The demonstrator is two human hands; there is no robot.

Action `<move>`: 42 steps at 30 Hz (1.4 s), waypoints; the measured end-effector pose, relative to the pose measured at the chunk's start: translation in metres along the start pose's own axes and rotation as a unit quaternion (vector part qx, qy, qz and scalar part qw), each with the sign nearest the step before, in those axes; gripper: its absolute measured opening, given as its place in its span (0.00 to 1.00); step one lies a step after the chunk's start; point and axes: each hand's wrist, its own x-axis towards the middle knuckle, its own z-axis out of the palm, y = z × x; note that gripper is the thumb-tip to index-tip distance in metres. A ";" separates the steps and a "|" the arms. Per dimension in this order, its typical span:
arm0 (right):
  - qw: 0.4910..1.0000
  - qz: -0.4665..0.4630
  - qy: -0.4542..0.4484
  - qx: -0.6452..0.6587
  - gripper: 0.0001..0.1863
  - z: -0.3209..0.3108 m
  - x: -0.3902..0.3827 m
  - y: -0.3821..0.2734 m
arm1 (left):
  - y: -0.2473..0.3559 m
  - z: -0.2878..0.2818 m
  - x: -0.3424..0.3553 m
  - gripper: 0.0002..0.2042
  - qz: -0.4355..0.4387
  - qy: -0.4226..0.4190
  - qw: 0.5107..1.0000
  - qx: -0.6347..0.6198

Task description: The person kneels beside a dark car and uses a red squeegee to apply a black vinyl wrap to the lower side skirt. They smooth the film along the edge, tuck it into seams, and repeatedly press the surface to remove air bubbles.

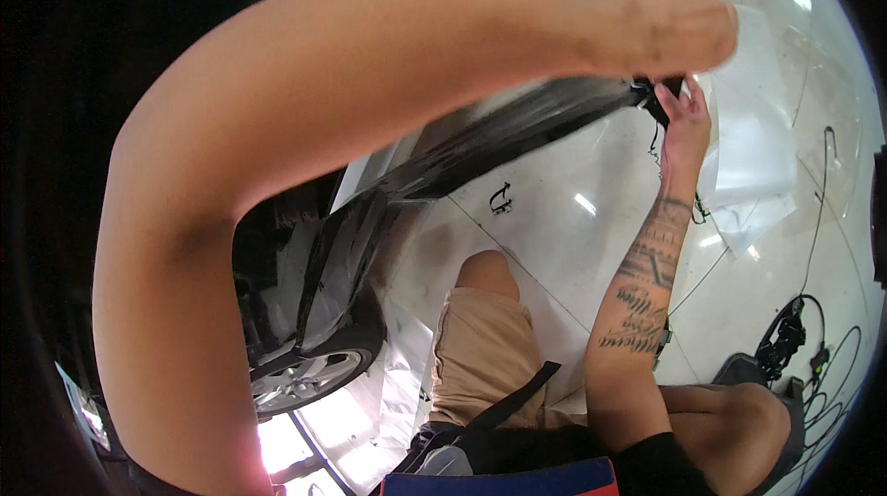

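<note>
Tiled floor (554, 219) below, the left arm (370, 62) arches toward the right hand (685, 119).

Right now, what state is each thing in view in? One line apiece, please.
Left hand: back turned to the camera, fingers hidden, grip unclear.
Right hand: fingers raised at the black part, firmness of grip unclear.
Black part: at the dark panel's end, partly hidden.
Dark panel: surface streaked.
Wheel: tyre on its rim, partly hidden.
White sheet: spread on the floor.
Black curved piece: lying loose on the floor.
</note>
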 end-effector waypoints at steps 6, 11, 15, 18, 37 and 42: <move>0.996 0.051 -0.033 0.066 0.24 0.021 0.024 0.018 | -0.021 -0.003 0.001 0.08 -0.087 -0.128 0.988 0.001; 0.977 0.024 -0.017 0.210 0.26 0.012 -0.014 0.033 | 0.027 -0.026 0.017 0.06 -0.072 -0.161 0.963 -0.205; 0.981 0.000 0.043 0.187 0.25 -0.008 -0.048 0.021 | 0.066 -0.053 0.034 0.07 -0.082 -0.237 0.933 -0.259; 0.982 -0.010 0.075 0.173 0.24 -0.023 -0.075 0.008 | 0.086 -0.050 0.034 0.08 -0.074 -0.200 0.926 -0.311; 0.967 -0.046 0.197 0.155 0.20 -0.082 -0.165 -0.018 | 0.163 -0.069 0.064 0.07 0.032 -0.124 0.951 -0.280; 0.974 -0.012 0.113 0.197 0.17 -0.079 -0.098 -0.003 | 0.131 -0.080 0.035 0.06 -0.010 -0.170 0.956 -0.238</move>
